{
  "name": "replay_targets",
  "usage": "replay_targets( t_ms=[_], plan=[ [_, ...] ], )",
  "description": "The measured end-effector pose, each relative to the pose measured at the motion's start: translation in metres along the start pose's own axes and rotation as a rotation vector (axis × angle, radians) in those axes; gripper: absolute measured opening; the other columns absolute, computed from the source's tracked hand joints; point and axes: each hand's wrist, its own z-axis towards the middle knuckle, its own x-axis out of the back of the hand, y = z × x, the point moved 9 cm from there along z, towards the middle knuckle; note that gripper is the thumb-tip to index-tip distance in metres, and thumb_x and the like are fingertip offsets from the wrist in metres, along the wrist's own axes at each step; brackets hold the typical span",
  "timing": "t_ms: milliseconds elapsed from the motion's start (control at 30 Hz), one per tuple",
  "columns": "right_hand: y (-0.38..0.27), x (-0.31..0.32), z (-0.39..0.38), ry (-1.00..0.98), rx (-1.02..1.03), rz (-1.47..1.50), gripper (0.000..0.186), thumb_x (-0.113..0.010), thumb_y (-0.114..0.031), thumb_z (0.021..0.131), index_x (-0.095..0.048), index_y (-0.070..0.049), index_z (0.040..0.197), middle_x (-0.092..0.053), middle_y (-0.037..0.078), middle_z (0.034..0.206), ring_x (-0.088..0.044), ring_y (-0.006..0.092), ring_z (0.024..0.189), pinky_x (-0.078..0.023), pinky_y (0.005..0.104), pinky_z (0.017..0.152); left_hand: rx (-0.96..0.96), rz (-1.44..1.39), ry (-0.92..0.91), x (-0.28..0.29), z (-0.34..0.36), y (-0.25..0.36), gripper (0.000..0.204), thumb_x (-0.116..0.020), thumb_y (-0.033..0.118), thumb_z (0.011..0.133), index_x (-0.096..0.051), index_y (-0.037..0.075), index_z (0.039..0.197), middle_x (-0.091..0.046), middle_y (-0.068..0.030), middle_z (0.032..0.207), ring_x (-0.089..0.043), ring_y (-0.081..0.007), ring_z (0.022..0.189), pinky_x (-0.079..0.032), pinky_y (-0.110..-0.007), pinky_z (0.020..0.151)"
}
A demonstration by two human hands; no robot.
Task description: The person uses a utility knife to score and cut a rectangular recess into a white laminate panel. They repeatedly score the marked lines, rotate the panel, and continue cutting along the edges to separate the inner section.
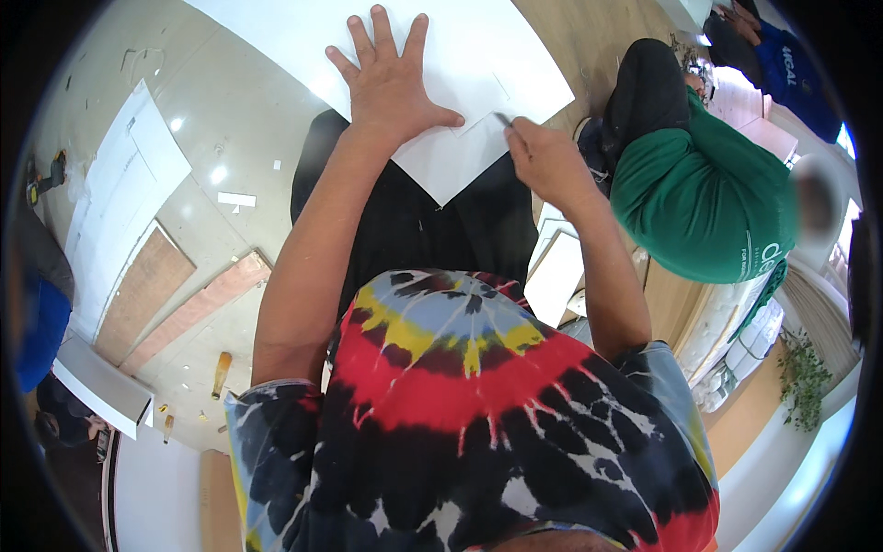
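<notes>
A large white sheet [487, 64] lies in front of me, its near corner pointing at me over my black trousers. My left hand [386, 87] presses flat on it, fingers spread wide and thumb stretched to the right. Close to the sheet's right near edge, my right hand [547, 158] is closed around a small tool [502, 120]. Only its grey tip shows; the fingers hide the rest, so its exact kind cannot be made out. The tip touches or nearly touches the sheet, beside a short thin line that runs toward my left thumb.
Close on my right sits a person in a green shirt [708, 198]; another in blue [796, 74] is farther off. On the left floor lie a long white panel [129, 193], brown board strips [198, 308], a yellow-handled tool [222, 375] and white scraps [237, 199]. A plant [802, 382] stands right.
</notes>
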Motion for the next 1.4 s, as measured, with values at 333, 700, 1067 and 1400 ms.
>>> replay_targets(
  t_ms=[333,700,1067,1400],
  plan=[
    [-0.017,-0.017,-0.007,0.017,0.015,0.07,0.029,-0.053,-0.025,0.104,-0.06,0.001,0.095,-0.064,0.031,0.083,-0.061,0.0526,0.081,-0.046,0.0586,0.073,0.056,0.006,-0.051,-0.006,0.002,0.012,0.135,-0.097,0.056,0.05,-0.031,0.02,0.162,-0.013,-0.0341,0.167,-0.003,-0.0568,0.154,-0.006,-0.078,0.115],
    [0.019,0.025,0.014,0.13,-0.058,-0.017,0.03,-0.053,-0.024,0.104,-0.061,0.002,0.092,-0.065,0.03,0.084,-0.065,0.0494,0.084,-0.049,0.056,0.077,0.018,-0.185,0.131,0.001,-0.003,0.026,0.097,-0.081,0.067,0.073,-0.051,0.017,0.151,-0.024,-0.0301,0.164,-0.009,-0.0566,0.153,-0.006,-0.079,0.114],
    [0.009,0.015,0.024,0.057,0.012,-0.1,0.029,-0.053,-0.024,0.104,-0.064,0.001,0.095,-0.067,0.029,0.087,-0.065,0.0488,0.087,-0.049,0.0558,0.08,-0.172,0.106,0.123,-0.023,-0.021,0.04,0.052,-0.056,0.055,0.099,-0.06,0.03,0.144,-0.042,-0.0014,0.162,-0.026,-0.0349,0.155,-0.007,-0.088,0.106],
    [0.006,0.014,0.022,0.098,0.025,-0.191,0.026,-0.053,-0.021,0.103,-0.064,0.002,0.096,-0.068,0.029,0.089,-0.066,0.0495,0.087,-0.05,0.0572,0.081,-0.176,0.034,0.165,-0.016,-0.019,0.044,0.043,-0.06,0.05,0.099,-0.069,0.028,0.134,-0.048,-0.0014,0.157,-0.028,-0.0337,0.154,-0.007,-0.088,0.106]
  ],
)
